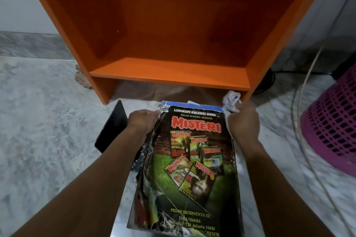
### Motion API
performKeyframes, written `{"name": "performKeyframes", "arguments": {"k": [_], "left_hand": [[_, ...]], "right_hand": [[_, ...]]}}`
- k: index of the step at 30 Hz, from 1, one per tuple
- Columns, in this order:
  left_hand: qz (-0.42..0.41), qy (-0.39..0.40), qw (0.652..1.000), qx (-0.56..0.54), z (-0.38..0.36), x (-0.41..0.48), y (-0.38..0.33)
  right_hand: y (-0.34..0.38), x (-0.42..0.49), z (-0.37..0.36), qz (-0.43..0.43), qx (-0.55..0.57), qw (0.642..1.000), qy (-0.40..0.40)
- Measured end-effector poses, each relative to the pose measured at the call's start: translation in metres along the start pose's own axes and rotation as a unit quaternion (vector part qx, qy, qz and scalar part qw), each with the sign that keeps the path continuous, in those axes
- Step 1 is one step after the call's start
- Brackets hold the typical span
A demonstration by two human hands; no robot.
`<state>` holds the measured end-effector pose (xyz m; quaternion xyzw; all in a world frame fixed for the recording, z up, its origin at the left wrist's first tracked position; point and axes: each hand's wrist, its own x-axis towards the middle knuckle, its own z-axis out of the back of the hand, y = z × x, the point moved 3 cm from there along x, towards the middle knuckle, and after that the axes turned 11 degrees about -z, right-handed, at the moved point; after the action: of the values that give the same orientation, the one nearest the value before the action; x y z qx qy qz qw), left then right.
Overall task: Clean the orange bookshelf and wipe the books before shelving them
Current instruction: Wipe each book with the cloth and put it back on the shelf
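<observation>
The left hand (141, 121) pinches the torn magazine (192, 169) by its top corner. The right hand (244, 123), on the other side, is closed around a white cloth (232, 102). The orange bookshelf (169, 71) stands just past both hands. The worn cover might rip more if pulled hard.

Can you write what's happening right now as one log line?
left hand: grips magazine top corner | right hand: holds cloth | orange bookshelf: no books

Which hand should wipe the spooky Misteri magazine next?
The right hand, probably: it already grips the white cloth at the magazine's top right corner. The left hand holds the top left edge, steadying it.
</observation>
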<state>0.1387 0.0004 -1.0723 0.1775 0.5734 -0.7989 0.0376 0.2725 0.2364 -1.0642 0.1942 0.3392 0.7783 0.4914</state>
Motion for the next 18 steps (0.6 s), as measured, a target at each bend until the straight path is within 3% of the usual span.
{"name": "performKeyframes", "arguments": {"k": [3,5,9,12,15,18], "left_hand": [[0.003,-0.013,1.000,0.000,-0.001,-0.003,0.000],[0.003,-0.012,1.000,-0.012,-0.001,-0.005,-0.001],[0.003,-0.009,1.000,-0.022,0.002,-0.010,-0.005],[-0.004,-0.011,1.000,-0.015,0.006,-0.009,-0.001],[-0.018,-0.013,1.000,0.009,0.006,-0.012,-0.002],[-0.012,-0.010,1.000,0.010,0.005,-0.017,-0.006]], "right_hand": [[-0.002,-0.007,0.025,-0.018,0.003,0.998,-0.057],[0.020,-0.032,0.018,0.014,-0.014,0.998,-0.051],[0.087,-0.095,-0.019,0.240,-0.094,0.966,0.030],[0.105,-0.108,-0.057,0.333,-0.146,0.927,0.093],[0.087,-0.084,-0.073,0.291,-0.150,0.942,0.078],[0.057,-0.042,-0.052,0.122,-0.067,0.990,0.025]]}}
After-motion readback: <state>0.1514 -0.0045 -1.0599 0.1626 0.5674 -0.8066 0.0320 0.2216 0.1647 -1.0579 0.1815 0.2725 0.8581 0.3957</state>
